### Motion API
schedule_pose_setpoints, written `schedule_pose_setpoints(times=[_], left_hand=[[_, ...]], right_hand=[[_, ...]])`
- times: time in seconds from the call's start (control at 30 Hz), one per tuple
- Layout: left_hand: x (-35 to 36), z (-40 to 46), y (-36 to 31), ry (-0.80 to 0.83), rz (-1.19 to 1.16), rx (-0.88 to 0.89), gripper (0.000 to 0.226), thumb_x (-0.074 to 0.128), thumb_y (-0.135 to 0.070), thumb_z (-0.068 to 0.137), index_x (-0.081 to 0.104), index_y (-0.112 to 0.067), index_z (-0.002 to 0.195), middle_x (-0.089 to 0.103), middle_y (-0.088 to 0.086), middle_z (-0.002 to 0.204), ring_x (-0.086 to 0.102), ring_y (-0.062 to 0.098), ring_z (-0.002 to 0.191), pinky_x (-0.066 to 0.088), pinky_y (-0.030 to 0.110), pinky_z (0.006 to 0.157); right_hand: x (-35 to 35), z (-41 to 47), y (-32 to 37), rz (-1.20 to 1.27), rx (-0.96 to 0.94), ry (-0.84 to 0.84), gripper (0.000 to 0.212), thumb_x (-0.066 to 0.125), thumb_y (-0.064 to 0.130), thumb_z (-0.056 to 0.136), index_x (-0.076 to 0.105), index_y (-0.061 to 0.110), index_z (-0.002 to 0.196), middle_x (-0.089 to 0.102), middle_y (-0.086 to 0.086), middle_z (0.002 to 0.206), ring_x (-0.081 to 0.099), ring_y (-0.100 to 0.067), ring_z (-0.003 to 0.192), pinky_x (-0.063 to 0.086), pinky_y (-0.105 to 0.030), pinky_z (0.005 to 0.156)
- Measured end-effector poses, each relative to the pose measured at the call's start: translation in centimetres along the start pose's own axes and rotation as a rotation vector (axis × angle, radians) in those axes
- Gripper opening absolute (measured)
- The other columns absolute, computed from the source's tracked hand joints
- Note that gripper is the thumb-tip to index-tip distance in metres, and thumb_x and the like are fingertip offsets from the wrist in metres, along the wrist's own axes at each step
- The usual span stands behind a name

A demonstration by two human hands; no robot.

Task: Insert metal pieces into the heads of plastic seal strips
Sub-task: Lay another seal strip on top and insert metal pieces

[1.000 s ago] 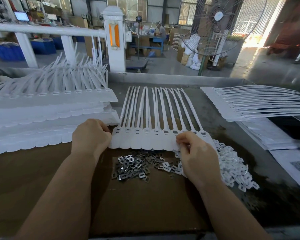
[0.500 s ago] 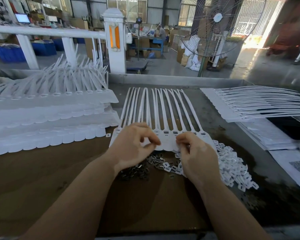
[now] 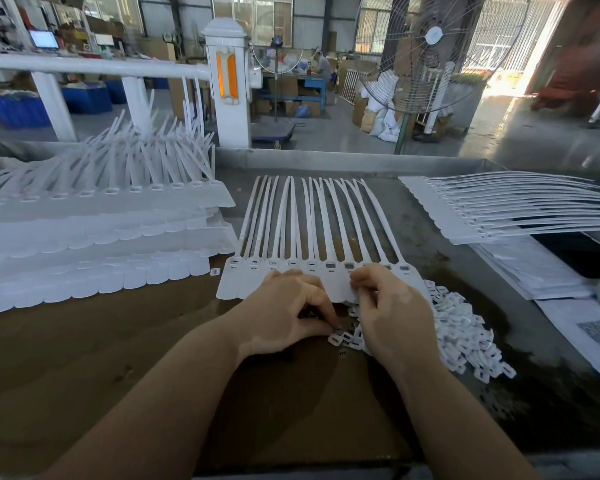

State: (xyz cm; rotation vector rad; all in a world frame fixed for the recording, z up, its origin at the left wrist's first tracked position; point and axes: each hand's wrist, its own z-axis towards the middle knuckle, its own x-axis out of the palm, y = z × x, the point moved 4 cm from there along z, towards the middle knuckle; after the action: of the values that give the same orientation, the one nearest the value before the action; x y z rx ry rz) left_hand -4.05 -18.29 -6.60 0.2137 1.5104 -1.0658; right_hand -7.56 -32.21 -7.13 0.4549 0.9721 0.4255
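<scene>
White plastic seal strips (image 3: 312, 237) lie in a joined row on the brown table (image 3: 84, 358). Left hand (image 3: 284, 313) pinches small dark metal pieces (image 3: 336, 330) just below the row. Right hand (image 3: 392, 317) pinches the row's bottom edge.

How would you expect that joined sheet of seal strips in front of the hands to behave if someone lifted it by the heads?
The sheet of seal strips would probably flop: its tails are long, thin and already splay unevenly. It likely feels light, being thin white plastic. The joined heads should keep it in one piece.
</scene>
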Motion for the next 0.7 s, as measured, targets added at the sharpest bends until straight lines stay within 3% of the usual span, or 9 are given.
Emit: schedule_pose_setpoints(times=[0.1,0.27,0.7], left_hand=[[-0.04,-0.03,0.26,-0.024,-0.01,-0.009,0.014,0.067,-0.036,0.083,0.062,-0.048,0.08,0.053,-0.024,0.087,0.044,-0.003,0.093,0.036,0.026,0.089],[-0.34,-0.22,0.92,-0.068,-0.051,-0.036,0.015,0.067,-0.024,0.085,0.073,-0.031,0.097,0.052,-0.023,0.09,0.048,-0.01,0.091,0.032,0.0,0.078],[0.08,0.07,1.0,-0.026,-0.049,-0.059,0.012,0.071,-0.034,0.081,0.071,-0.038,0.092,0.05,-0.024,0.091,0.046,-0.009,0.094,0.032,0.002,0.076]], right_hand=[[0.02,-0.03,-0.01,0.006,-0.002,-0.005,0.015,0.053,0.011,0.091,0.066,0.015,0.1,0.07,0.002,0.095,0.062,-0.016,0.09,0.048,-0.029,0.079],[0.13,0.09,-0.02,0.005,-0.001,-0.001,0.016,0.052,0.013,0.092,0.065,0.015,0.1,0.069,0.003,0.095,0.062,-0.015,0.09,0.048,-0.03,0.08],[0.16,0.12,-0.22,-0.011,-0.004,0.0,0.015,0.052,0.016,0.092,0.065,0.017,0.101,0.069,0.004,0.095,0.062,-0.014,0.089,0.047,-0.026,0.078]])
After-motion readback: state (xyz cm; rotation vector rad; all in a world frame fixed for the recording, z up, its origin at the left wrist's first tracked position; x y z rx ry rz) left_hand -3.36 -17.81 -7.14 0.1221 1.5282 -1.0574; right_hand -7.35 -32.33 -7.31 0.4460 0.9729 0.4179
